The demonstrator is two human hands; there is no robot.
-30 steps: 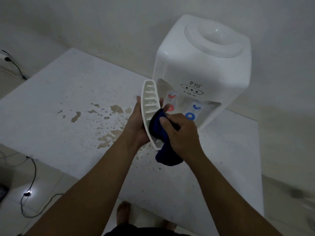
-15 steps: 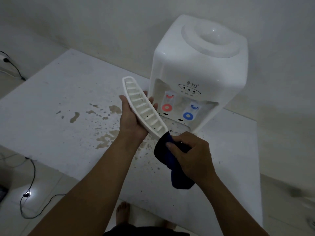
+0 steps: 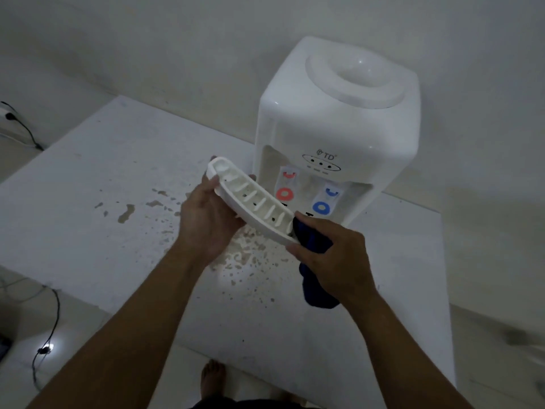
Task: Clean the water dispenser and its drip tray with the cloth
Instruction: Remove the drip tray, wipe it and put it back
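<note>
Left hand [image 3: 206, 219] grips the white drip tray [image 3: 253, 202], lifted and tilted in front of the water dispenser [image 3: 339, 137]. Right hand [image 3: 333, 258] holds the blue cloth [image 3: 315, 278] against the tray's near end, above the stained worktop [image 3: 118, 178].

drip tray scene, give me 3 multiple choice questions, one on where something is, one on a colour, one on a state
1. Where is the drip tray?
A. slotted into the water dispenser
B. held up in the left hand, in front of the dispenser
C. lying flat on the table

2. What colour is the cloth?
A. dark blue
B. yellow
C. white

3. What state is the table top in?
A. covered by a sheet
B. spotless
C. splashed with brownish stains

Answers:
1 B: the left hand grips the tray from below, clear of the water dispenser.
2 A: the cloth gripped by the right hand at the tray's near end is dark blue.
3 C: blotches and specks spread under the hands.
</note>
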